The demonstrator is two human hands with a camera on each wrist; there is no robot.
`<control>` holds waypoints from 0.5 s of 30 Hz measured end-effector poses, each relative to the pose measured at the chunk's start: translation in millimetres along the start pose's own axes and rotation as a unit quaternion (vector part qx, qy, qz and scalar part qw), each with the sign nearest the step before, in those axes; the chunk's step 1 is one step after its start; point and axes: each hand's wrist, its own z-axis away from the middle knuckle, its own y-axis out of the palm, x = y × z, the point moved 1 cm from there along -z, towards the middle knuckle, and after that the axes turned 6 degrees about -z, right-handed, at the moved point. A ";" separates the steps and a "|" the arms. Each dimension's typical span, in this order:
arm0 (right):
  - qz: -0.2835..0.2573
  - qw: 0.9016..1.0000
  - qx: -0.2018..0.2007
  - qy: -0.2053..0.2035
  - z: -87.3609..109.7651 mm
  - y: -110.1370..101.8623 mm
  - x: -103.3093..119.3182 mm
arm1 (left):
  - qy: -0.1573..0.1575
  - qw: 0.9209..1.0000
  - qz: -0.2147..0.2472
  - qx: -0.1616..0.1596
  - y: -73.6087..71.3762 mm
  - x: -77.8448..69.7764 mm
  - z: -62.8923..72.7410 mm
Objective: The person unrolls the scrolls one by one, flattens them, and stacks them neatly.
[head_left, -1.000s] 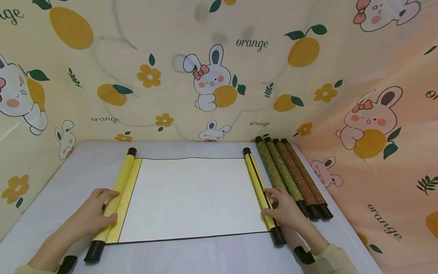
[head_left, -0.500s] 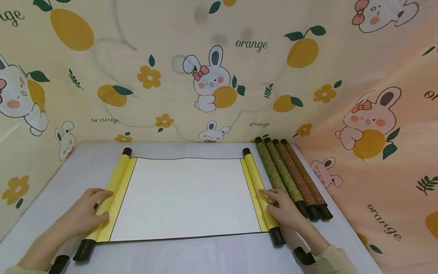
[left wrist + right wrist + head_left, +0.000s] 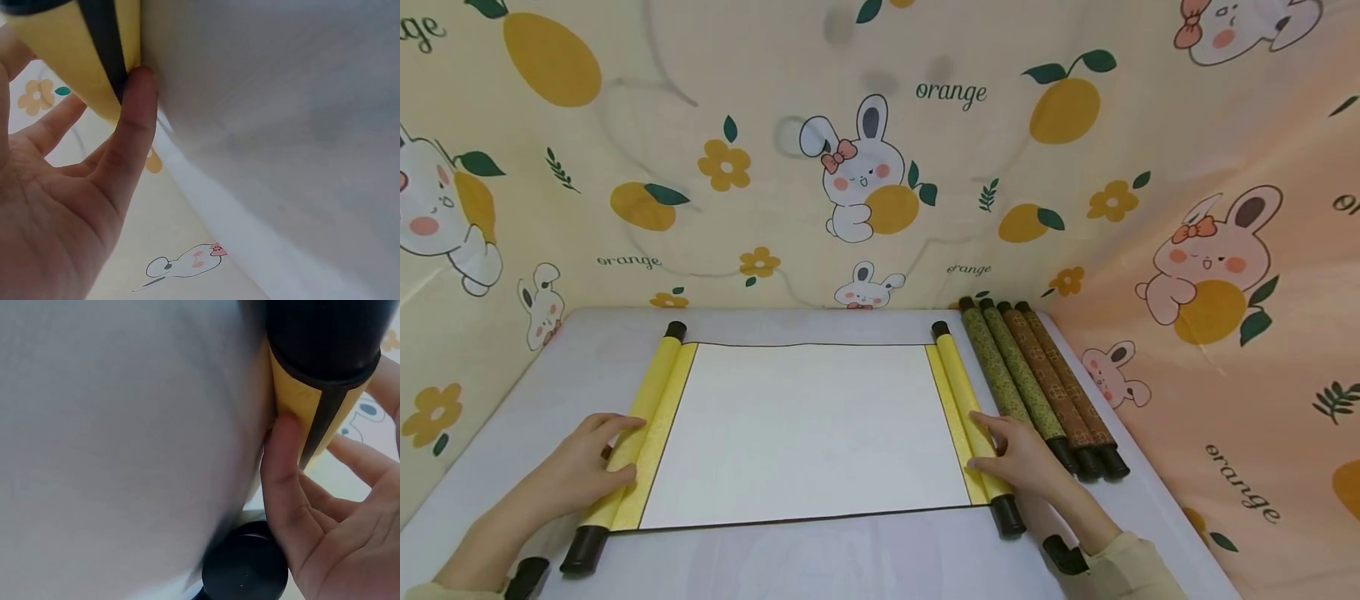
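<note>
A blank white scroll [image 3: 812, 433] lies partly unrolled across the middle of the table in the head view. Yellow borders run along both ends, each wound on a roller with black end caps. My left hand [image 3: 580, 467] grips the left roller [image 3: 655, 379] near its lower half, thumb on the near side and fingers beyond. At the opposite end, my right hand [image 3: 1026, 458] holds the right roller [image 3: 955, 375] between thumb and fingers. Each wrist view shows the thumb against the yellow roll beside a dark stripe; the far fingertips are partly hidden behind the rolls.
Two green patterned scrolls [image 3: 1018, 379] and two brown ones [image 3: 1067, 383] lie side by side just right of the right roller. A cloth printed with rabbits and oranges [image 3: 865, 167] hangs behind and along the sides of the white table [image 3: 820, 558].
The left roller has moved left with my left hand, spreading the scroll wider. The right roller has turned, baring more yellow border. My right thumb drew back, then returned to the roll.
</note>
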 end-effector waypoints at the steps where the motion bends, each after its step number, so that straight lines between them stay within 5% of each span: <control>1: 0.001 1.000 0.001 0.001 -0.1 0.0 0.1 | 0.002 1.000 0.001 0.000 -0.3 0.2 0.3; 15: -0.043 0.998 -0.008 0.055 3.4 -2.7 0.5 | -0.015 1.000 0.012 0.013 -5.6 4.8 -1.5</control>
